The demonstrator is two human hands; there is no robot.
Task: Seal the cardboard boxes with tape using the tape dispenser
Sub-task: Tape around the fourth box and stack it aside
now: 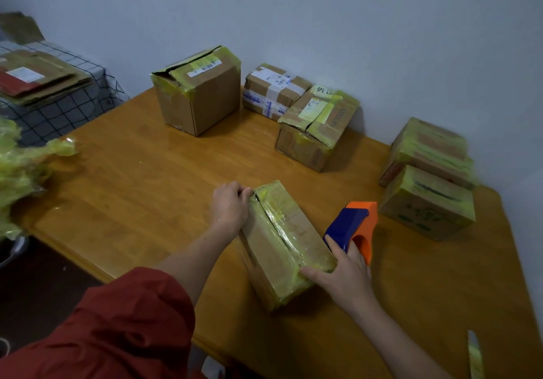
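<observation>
A long cardboard box [282, 243] wrapped in yellowish tape lies on the wooden table [141, 172] in front of me. My left hand [230, 206] grips its far left corner, fingers curled over the top edge. My right hand [342, 275] holds the blue and orange tape dispenser [354, 227] at the box's near right end, with the thumb pressing on the box's near corner. The tape roll itself is hidden.
Several taped boxes stand along the wall: a tall one [199, 90], a small one [271, 90], a crushed one [316, 128], and two [429, 178] at the right. Crumpled yellow tape [26, 167] lies left. Flattened cardboard [38, 75] rests on a checked cloth.
</observation>
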